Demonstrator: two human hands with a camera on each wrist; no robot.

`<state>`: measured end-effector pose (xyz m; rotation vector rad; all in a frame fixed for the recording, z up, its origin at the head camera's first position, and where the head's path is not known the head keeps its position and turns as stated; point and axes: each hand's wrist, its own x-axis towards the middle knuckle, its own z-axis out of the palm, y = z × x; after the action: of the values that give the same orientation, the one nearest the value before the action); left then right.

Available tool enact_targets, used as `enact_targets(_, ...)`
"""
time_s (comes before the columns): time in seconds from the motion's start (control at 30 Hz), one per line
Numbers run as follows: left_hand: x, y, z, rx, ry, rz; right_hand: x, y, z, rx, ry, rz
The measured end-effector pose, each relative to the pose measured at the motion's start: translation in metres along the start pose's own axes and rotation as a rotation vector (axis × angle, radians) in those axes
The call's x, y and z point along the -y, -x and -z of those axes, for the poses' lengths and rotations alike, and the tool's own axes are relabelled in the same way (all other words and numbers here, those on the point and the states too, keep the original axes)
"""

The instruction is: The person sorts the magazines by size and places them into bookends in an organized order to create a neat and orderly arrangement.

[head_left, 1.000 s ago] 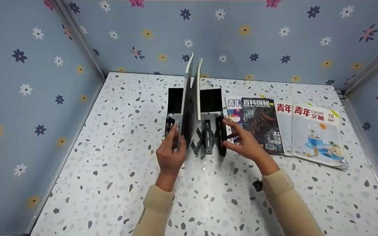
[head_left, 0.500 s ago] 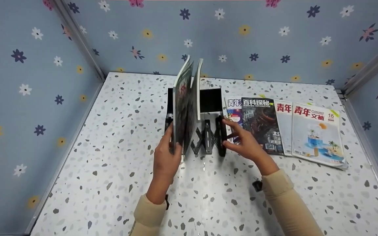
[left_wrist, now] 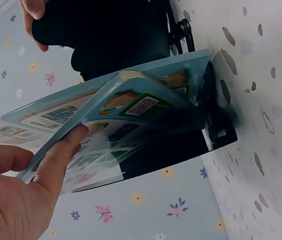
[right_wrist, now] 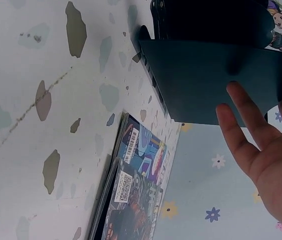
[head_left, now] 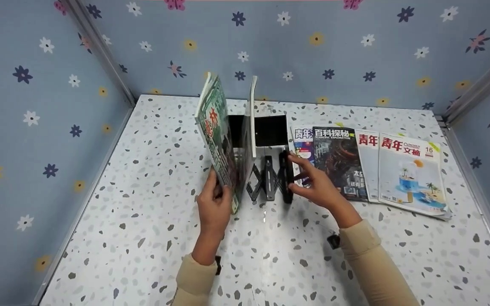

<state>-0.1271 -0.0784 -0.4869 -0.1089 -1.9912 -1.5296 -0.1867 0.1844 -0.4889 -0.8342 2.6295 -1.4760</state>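
Observation:
A green-covered magazine point(head_left: 216, 127) stands nearly upright, tilted to the left, and my left hand point(head_left: 214, 210) pinches its near edge between thumb and fingers. The left wrist view shows the lower corner of the magazine point(left_wrist: 145, 102) at the black expandable book rack point(head_left: 269, 178). Another magazine point(head_left: 252, 123) stands upright in the rack, just to the right. My right hand point(head_left: 319, 187) rests its fingertips on the rack's right end plate point(head_left: 287, 178). In the right wrist view the fingers point(right_wrist: 250, 112) are spread against that plate's outer face.
Several magazines point(head_left: 413, 174) lie overlapping in a row on the speckled white table point(head_left: 143, 238) to the right of the rack. A flower-patterned partition point(head_left: 330, 51) rises behind the table, with others at both sides.
My left hand has drawn the green magazine leftward, away from the other upright magazine, and its cover now faces more toward the head camera. The right hand has stayed at the end plate.

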Motion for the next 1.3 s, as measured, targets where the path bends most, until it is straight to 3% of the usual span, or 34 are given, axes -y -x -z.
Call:
enact_targets(0.2,-0.006,-0.002,0.000,-0.006,0.082,0.002,0.019,0.000,0.003,0.001,0.007,-0.009)
enact_targets(0.3,0.008,-0.001,-0.004,-0.008,0.078,-0.057,0.020,0.000,0.003,0.003,0.006,-0.008)
enact_targets(0.43,0.026,0.000,-0.011,-0.010,-0.011,-0.180,0.018,0.000,0.003,0.010,0.010,-0.004)
enact_targets(0.53,0.033,0.001,-0.015,0.030,-0.071,-0.233,0.017,-0.001,0.003,0.012,0.009,-0.011)
enact_targets(0.63,0.038,0.005,-0.016,0.109,-0.094,-0.216,0.018,0.000,0.002,0.015,-0.008,-0.019)
enact_targets(0.73,0.044,0.011,-0.015,0.176,-0.064,-0.160,0.018,0.000,0.002,0.016,-0.016,-0.014)
enact_targets(0.93,0.048,0.015,-0.013,0.251,0.000,-0.075,0.020,0.000,0.002,0.009,-0.002,0.011)
enact_targets(1.03,0.047,0.015,-0.012,0.288,-0.035,-0.082,0.021,0.000,0.002,0.006,0.006,0.011)
enact_targets(1.13,0.046,0.015,-0.013,0.307,-0.086,-0.127,0.020,0.000,0.003,0.014,0.010,-0.002)
enact_targets(1.3,0.045,0.016,-0.016,0.327,-0.103,-0.147,-0.006,0.000,0.000,0.023,0.015,-0.001)
